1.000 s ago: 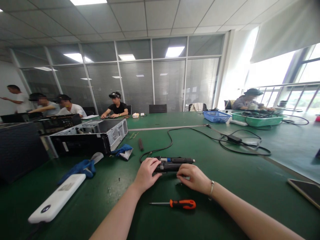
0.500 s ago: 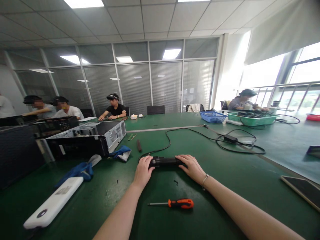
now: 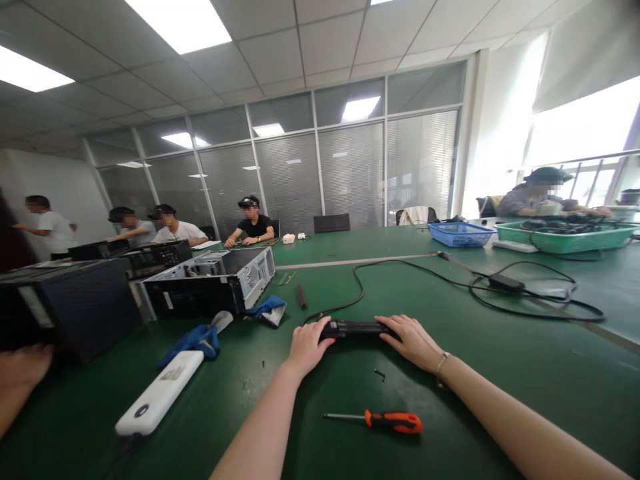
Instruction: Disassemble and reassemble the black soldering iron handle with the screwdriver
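Note:
A black corded electric screwdriver [image 3: 357, 329] lies sideways in front of me, low over the table or on it. My left hand [image 3: 309, 345] is closed round its left end, where a cable runs off. Its right end is held by the fingers of my right hand [image 3: 411, 340]. A small red spot shows beside my left thumb. Nearer to me, an orange and black hand screwdriver [image 3: 394, 421] lies with its shaft to the left. Between the two tools are small dark screws [image 3: 380, 375], and another tiny screw [image 3: 263, 364] is farther left.
At left stand an opened computer case [image 3: 200, 293], a blue and grey glove [image 3: 197, 343] and a white power bank [image 3: 160, 393]. A cable with a black adapter [image 3: 506, 283] loops at right. Baskets [image 3: 460, 235] stand behind. A co-worker's hand [image 3: 30, 363] is at far left.
My view has turned left, so everything sits farther right. Both hands keep hold of the electric screwdriver. A co-worker's hand has come into view at far left.

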Available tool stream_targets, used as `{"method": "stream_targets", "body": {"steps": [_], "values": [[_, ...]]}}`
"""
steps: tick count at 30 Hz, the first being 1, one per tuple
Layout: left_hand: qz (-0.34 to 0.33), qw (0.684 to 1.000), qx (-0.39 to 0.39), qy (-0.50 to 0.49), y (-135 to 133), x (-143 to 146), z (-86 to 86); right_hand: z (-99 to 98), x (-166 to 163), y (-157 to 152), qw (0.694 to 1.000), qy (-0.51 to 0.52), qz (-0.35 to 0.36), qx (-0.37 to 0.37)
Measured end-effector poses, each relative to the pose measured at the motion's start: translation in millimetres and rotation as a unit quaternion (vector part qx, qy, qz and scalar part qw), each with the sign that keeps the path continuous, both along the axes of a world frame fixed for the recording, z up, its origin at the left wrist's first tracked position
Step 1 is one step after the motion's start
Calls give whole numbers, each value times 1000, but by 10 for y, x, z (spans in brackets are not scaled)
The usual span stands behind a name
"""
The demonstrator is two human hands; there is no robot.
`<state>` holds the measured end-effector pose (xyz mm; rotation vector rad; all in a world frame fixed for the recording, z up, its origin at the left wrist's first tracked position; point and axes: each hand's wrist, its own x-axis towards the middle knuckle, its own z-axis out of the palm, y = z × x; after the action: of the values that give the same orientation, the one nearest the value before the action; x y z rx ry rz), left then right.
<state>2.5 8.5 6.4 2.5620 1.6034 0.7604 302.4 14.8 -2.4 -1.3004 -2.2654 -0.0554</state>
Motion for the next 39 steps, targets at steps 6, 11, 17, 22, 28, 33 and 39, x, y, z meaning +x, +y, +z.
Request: {"method": "stream_targets", "body": {"steps": [6, 11, 17, 22, 28, 33, 39], "values": [[-54, 997, -19, -57, -109, -13, -7, -8, 138, -86, 998, 11, 41, -53], [-72, 994, -47, -68, -118, 28, -46, -191, 319, 36, 993, 45, 52, -98], [-100, 990, -69, -75, -198, 69, 9, -208, 416, 63, 990, 42, 67, -118], [-99, 988, -51, -109, -174, 85, 5, -100, 331, -24, 992, 22, 51, -114], [-102, 986, -24, -130, -146, 48, -36, 72, 239, -156, 993, 16, 60, -96], [-105, 983, -20, -147, -143, 20, -44, 102, 216, -200, 995, -9, 70, -76], [-100, 983, -26, -151, -110, 34, -53, 48, 236, -165, 995, -8, 76, -65]]}}
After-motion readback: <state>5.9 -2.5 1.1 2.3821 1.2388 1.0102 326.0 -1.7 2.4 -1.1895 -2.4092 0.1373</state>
